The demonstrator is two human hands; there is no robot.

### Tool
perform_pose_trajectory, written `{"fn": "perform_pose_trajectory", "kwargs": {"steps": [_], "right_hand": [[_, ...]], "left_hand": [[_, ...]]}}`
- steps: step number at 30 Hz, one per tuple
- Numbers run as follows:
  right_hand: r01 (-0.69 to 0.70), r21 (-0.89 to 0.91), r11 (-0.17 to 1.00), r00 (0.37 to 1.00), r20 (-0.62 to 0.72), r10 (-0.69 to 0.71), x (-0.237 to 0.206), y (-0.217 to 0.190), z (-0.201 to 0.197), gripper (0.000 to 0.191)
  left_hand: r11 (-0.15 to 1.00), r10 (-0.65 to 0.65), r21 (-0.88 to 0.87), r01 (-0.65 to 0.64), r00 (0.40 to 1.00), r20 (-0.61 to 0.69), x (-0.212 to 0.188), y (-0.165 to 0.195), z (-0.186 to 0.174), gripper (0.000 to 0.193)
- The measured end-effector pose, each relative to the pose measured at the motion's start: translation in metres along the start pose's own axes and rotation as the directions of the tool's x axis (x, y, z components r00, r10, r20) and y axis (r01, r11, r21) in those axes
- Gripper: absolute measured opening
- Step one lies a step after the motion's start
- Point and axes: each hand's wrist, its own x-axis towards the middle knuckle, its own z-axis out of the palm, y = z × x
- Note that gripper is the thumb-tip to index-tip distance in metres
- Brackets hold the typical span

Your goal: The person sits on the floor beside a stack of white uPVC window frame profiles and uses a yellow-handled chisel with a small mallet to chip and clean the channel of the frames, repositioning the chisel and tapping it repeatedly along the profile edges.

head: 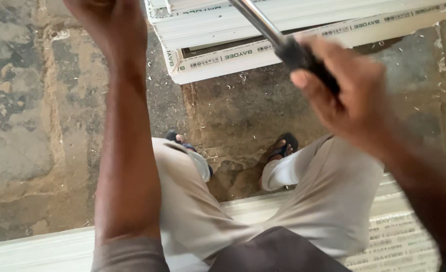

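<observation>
The right hand (351, 100) is gripping the black handle of a metal-shafted tool (283, 43) in the upper right of the frame, fingers wrapped tight around it. The left hand (104, 25) is reaching to the upper left edge; whether its fingers are spread cannot be told. White plastic profiles (243, 30) are lying stacked on the concrete floor (26, 111) at the top centre.

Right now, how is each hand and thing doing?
Right hand: closed around the tool handle.
Tool: held tilted, black grip, shiny metal shaft.
Left hand: raised, partly out of view.
White profiles: stacked on the floor.
Sandals: on the feet.
</observation>
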Motion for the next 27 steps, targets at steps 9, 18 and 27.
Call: {"fn": "perform_pose_trajectory", "kwargs": {"steps": [9, 18, 27], "right_hand": [[-0.667, 0.711, -0.221, 0.330, 0.549, 0.768, -0.116, 0.093, 0.163, 0.025], [-0.702, 0.697, -0.143, 0.409, 0.560, 0.721, -0.118, 0.119, 0.198, 0.022], [-0.694, 0.676, -0.248, 0.409, 0.654, 0.637, -0.104, 0.094, 0.191, 0.020]], "left_hand": [[0.904, -0.300, 0.341, 0.257, 0.951, 0.079, -0.010, -0.016, -0.038, 0.028], [0.592, -0.543, 0.806, 0.021, 0.749, 0.380, -0.024, -0.042, -0.055, 0.020], [0.840, -0.523, 0.291, 0.457, 0.824, 0.216, -0.047, -0.047, 0.029, 0.033]]}}
